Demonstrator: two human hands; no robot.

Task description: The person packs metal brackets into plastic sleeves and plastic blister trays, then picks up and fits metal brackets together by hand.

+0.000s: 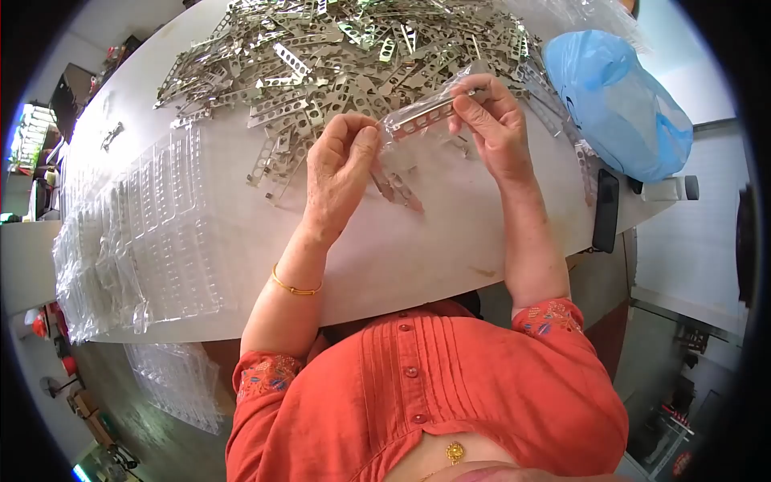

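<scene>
Above the table, a flat metal strip with a row of round holes (423, 120) is stretched between my hands, with clear plastic film around it. My left hand (344, 161) is closed in a pinch at the film's left end. At the other end, my right hand (494, 120) grips the strip and film between thumb and fingers. Beneath my hands, a few loose metal strips (395, 191) lie on the white table (401, 265). Just beyond is a large heap of similar perforated metal strips (337, 64), many overlapping.
Stacked clear plastic trays (152, 233) cover the table's left side. To the right stand a blue plastic bag (618, 104), a black phone (606, 210) and a clear bottle with a dark cap (671, 189). A small metal piece (112, 136) lies far left.
</scene>
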